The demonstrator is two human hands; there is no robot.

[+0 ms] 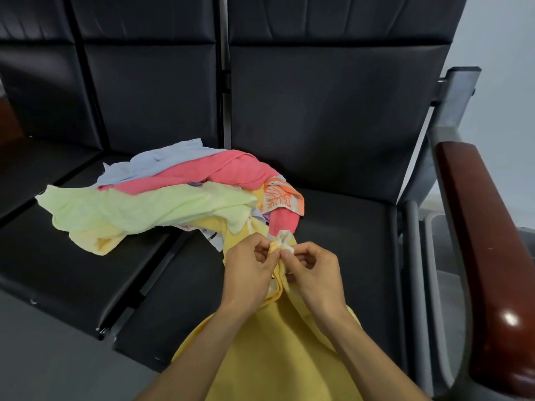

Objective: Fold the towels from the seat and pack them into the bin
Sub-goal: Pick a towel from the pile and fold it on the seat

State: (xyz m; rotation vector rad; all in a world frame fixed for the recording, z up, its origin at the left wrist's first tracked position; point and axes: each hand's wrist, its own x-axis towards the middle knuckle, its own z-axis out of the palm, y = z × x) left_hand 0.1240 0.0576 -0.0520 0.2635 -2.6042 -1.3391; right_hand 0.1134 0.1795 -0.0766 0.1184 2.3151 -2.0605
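Note:
A yellow towel (pixel 272 348) hangs from my hands down toward the bottom of the head view. My left hand (pixel 249 270) and my right hand (pixel 312 273) pinch its bunched top edge close together, just above the black seat (pixel 347 241). Behind them a loose pile lies on the seat: a pale green towel (pixel 130 206), a pink towel (pixel 225 172), a light blue towel (pixel 162 160) and an orange patterned cloth (pixel 282 198). A grey bin (pixel 440 256) stands to the right of the seat, partly hidden by the armrest.
A row of black padded seats with backrests (pixel 333 96) fills the view. A metal frame with a glossy brown armrest (pixel 486 241) stands at the right, between the seat and the bin. Grey floor (pixel 43 357) shows at the lower left.

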